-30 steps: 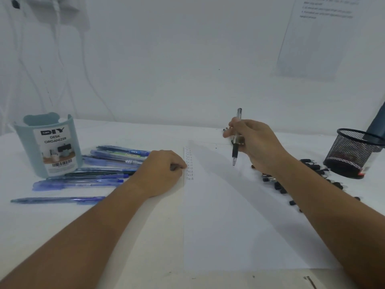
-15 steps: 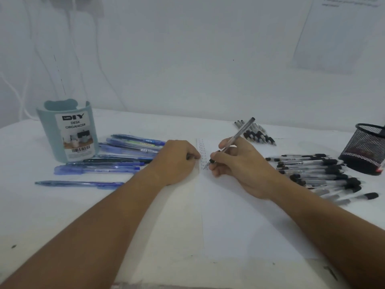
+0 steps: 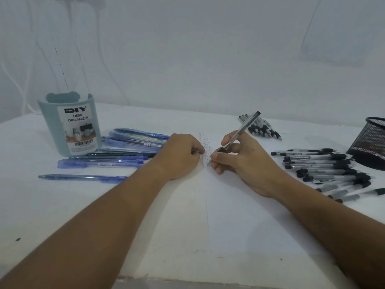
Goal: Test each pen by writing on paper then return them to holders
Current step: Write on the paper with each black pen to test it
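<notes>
Writing with a black pen [image 3: 239, 135], the right hand [image 3: 248, 163] is pinching the barrel near the tip between thumb and fingers; the tip is touching the paper [image 3: 239, 215] at the foot of a column of small test marks [image 3: 206, 147], so the pen in hand is judged to be under test; the barrel is leaning up and to the right, the usual slant for writing. The left hand [image 3: 179, 156] is resting as a loose fist on the paper's left edge, holding nothing, evidently pinning the sheet against the drag of the tip. Blue pens [image 3: 116, 155] are lying loose beside the teal organizer [image 3: 69, 126] on the left; black pens [image 3: 325, 165] are lying in a row near the mesh cup [image 3: 370, 142] on the right, with a smaller bunch [image 3: 260, 127] behind the paper; sorting by colour beside each holder appears deliberate. Whether either holder contains pens cannot be told; returning is judged largely outstanding.
</notes>
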A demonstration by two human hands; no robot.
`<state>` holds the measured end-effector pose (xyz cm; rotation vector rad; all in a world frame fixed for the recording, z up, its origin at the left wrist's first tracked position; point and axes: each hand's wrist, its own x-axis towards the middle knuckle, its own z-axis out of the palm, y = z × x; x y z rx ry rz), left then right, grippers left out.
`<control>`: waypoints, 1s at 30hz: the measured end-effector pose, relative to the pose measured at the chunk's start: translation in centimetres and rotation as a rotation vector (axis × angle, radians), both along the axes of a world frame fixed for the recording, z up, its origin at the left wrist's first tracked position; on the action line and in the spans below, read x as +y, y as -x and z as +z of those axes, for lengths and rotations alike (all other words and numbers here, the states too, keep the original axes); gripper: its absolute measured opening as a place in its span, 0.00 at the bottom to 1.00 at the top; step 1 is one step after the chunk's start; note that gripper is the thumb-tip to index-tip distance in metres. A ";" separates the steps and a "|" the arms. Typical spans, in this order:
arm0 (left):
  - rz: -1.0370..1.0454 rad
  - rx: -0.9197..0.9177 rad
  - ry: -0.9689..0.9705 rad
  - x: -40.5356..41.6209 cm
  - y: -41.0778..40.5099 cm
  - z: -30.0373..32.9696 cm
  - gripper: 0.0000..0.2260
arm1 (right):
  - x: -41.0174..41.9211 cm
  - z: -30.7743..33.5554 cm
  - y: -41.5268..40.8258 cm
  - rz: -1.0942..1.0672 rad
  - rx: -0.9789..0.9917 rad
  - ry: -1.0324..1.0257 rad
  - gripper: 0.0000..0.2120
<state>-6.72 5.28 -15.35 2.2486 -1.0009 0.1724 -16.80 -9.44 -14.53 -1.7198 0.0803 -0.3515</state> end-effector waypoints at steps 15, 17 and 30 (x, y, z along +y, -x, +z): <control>0.009 -0.004 -0.021 -0.1 0.1 0.1 0.14 | 0.2 0.0 -0.1 -0.015 0.029 0.072 0.14; 0.008 0.000 -0.023 -0.1 0.1 0.1 0.15 | 0.1 0.0 -0.1 -0.016 0.028 0.012 0.14; 0.008 -0.001 -0.012 0.0 0.2 0.2 0.15 | 0.1 -0.1 -0.1 -0.013 0.014 0.072 0.14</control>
